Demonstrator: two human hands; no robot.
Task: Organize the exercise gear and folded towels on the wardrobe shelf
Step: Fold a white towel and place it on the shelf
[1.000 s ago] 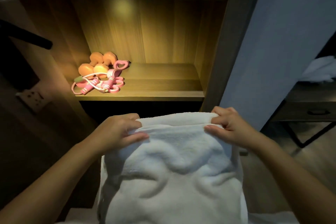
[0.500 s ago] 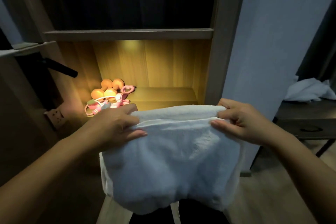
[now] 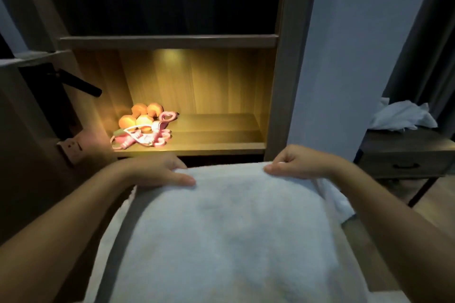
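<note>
A large white towel (image 3: 229,229) spreads out in front of me, below the lit wardrobe shelf (image 3: 209,145). My left hand (image 3: 157,170) grips its far left corner, thumb lying on top. My right hand (image 3: 298,161) pinches the far right corner with curled fingers. On the left of the shelf sit orange dumbbells (image 3: 140,115), and a tangled pink jump rope (image 3: 145,134) lies against them. The towel's lower part runs out of the picture.
The right half of the shelf is bare wood. A dark compartment lies above it. A wall socket (image 3: 70,149) and a black handle (image 3: 81,85) are at the left. Crumpled white cloth (image 3: 401,117) lies on a dark side table (image 3: 406,152) at right.
The towel hung down from both hands half a second ago; it now lies spread flat toward me. Both hands kept their corners and dropped slightly lower.
</note>
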